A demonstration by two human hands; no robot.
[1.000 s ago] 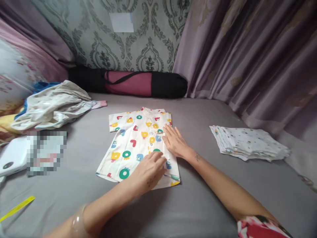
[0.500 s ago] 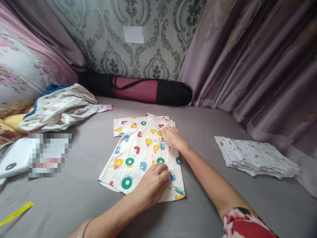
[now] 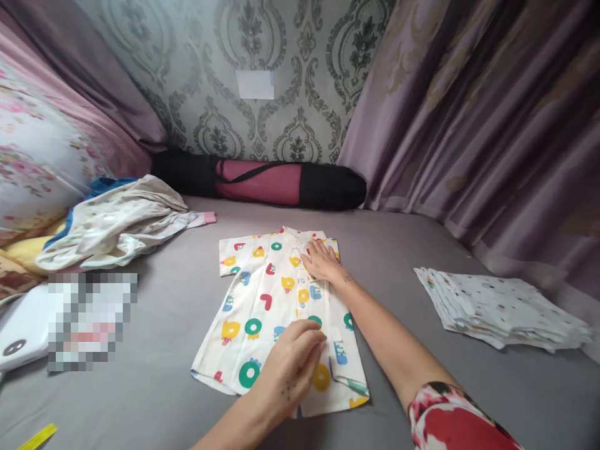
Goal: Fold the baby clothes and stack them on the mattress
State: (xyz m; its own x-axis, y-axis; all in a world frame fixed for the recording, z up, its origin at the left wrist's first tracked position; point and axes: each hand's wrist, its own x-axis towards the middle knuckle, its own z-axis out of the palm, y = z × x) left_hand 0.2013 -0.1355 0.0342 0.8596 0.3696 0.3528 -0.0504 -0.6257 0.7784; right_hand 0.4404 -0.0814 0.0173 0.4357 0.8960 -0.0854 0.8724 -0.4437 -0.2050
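Note:
A white child's short-sleeved shirt printed with colourful letters lies spread on the grey bedsheet, collar away from me. My right hand presses flat on its upper right front, just under the collar, fingers spread. Over the lower front hovers my left hand, its fingers bent and held together, with no cloth visibly pulled up; its thumb tip is hidden. One side of the front opening is turned back near the right hem.
A folded stack of white printed cloths lies at the right. At the left are a crumpled heap of clothes, a white device and a yellow strip. A long black and maroon bag rests against the wall.
My right hand has gone from bent fingers at the chest to a flat, spread palm. My left hand has risen slightly off the lower front. The view has tilted up a little.

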